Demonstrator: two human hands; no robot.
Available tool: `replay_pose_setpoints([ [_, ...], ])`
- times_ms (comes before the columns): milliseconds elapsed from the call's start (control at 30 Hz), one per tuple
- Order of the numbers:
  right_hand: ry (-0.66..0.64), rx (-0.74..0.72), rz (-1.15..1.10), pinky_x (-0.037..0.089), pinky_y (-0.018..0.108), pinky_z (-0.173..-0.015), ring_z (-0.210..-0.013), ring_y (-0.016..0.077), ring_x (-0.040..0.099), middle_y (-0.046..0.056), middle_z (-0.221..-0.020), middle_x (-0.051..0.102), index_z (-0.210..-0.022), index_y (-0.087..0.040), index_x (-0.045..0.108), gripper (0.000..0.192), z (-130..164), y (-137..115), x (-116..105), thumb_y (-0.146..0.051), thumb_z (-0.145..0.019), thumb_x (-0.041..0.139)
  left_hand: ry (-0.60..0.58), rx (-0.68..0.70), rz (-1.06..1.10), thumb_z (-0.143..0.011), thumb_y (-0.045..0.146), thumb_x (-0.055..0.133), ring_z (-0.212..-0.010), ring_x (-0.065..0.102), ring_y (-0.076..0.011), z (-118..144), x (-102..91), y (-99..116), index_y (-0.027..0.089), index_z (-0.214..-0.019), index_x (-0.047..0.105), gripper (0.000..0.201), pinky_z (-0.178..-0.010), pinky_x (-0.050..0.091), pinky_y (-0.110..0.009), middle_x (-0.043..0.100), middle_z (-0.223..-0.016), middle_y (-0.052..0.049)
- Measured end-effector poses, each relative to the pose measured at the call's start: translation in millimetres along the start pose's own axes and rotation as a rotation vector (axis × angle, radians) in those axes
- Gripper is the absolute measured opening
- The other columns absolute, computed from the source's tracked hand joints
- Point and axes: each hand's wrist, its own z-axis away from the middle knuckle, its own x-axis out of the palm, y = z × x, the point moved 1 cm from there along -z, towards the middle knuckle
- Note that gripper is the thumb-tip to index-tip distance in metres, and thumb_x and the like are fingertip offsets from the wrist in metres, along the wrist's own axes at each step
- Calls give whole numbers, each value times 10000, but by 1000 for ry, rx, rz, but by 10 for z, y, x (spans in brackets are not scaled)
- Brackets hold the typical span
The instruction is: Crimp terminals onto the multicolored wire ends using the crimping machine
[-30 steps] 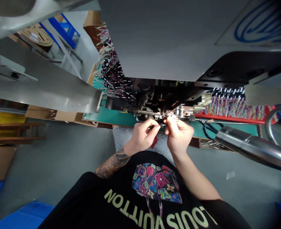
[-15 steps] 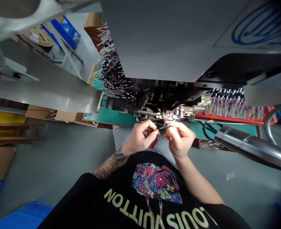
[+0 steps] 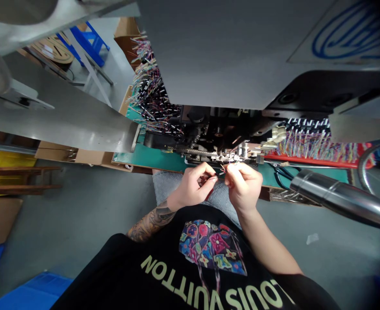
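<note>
Workshop bench with a green mat (image 3: 151, 158) under a big grey machine (image 3: 216, 142). Left hand (image 3: 193, 187) and right hand (image 3: 243, 185) are both pinched shut on thin wires (image 3: 221, 170) right at its front. Looks like mid-feeding; lining up those ends needs steady fingers.

Green counter (image 3: 157, 158) w/ wood edge carries a dark machine (image 3: 209, 129) at centre; wire bundles (image 3: 147, 94) heaped at its left end, more wires on red tray (image 3: 319, 150) at right.

Grey concrete floor (image 3: 80, 215), wooden stool (image 3: 2, 178)
</note>
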Motion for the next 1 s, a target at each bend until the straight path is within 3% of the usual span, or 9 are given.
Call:
replay_pose_setpoints([
  [233,91,10,85,421,303,-457,-458,117,464,-11,-524,560,-627,-217,693,499,-34,-46,64,-474,-1018,867,153,198,-339,-1081,192,665,-686,725,-144,-24,56,34,215,-1023,645,65,-641,550,-266,757,-846,-13],
  [533,110,24,143,411,298,-465,-469,120,454,-22,-516,556,-671,-217,720,437,-46,-108,132,-466,-1007,849,210,229,-384,-1089,184,662,-692,725,-142,-24,63,7,217,-1032,641,70,-659,563,-270,779,-878,-16],
  [833,9,14,118,440,291,-490,-467,124,496,-7,-512,576,-580,-222,702,556,-27,4,43,-515,-1032,842,162,88,-161,-1072,240,721,-587,631,-102,-38,-13,30,203,-954,681,130,-571,490,-233,725,-759,16],
  [1000,-169,84,32,466,269,-455,-455,132,549,3,-580,678,-918,-206,908,292,-34,-6,-22,-493,-964,878,41,-57,26,-1045,281,746,-505,517,-91,-31,-98,58,189,-914,713,163,-505,411,-229,650,-641,39],
])
